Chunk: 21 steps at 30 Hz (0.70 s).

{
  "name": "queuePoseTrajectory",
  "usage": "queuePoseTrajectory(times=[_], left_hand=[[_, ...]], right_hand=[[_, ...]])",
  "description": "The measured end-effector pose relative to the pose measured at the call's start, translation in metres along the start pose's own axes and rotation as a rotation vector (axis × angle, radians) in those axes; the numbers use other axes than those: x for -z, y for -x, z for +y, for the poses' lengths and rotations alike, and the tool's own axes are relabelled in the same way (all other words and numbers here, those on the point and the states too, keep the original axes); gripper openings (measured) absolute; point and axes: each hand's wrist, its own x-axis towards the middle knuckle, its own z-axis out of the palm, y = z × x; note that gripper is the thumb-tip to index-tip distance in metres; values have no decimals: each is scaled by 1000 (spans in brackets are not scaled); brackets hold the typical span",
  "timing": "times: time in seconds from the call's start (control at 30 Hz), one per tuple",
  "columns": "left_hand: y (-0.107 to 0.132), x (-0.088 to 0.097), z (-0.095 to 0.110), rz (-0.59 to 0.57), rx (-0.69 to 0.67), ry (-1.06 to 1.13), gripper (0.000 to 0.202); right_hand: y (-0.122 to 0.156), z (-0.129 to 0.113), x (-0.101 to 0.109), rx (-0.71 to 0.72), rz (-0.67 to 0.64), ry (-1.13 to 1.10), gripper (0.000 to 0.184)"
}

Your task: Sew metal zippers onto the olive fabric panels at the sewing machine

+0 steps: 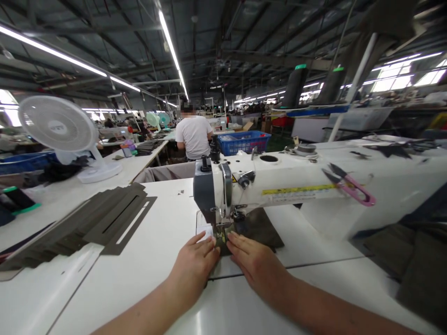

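A white sewing machine (244, 179) stands before me, its needle area over a piece of dark olive fabric (260, 228). My left hand (196, 260) lies with fingers stretched forward at the left of the presser foot, fingertips by a small white piece (206, 230) and the fabric's edge. On the right, my right hand (253, 260) rests flat, its fingertips pressing on the fabric close to the foot. Neither hand is wrapped round anything. The fabric's part under the foot is partly hidden by the machine head and fingers.
Stacked olive fabric pieces (115, 211) and a slotted flat template (131, 228) lie at left. Beyond them stands a white fan (57, 125). Pink-handled thread snips (352, 186) sit against the machine arm. More dark fabric (408, 256) lies right. A person in white (193, 135) sits ahead.
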Motion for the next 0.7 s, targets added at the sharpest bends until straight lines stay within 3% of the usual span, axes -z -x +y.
queuePoseTrajectory(times=[0.2,0.7], left_hand=[[-6,-2,-5,-10,-20,-8,25],[-16,-8,-12,3,7,6,26]], right_hand=[[-8,5,-3,-1,30,-3,28],[-18,13,-1,-11,-35,-19,29]])
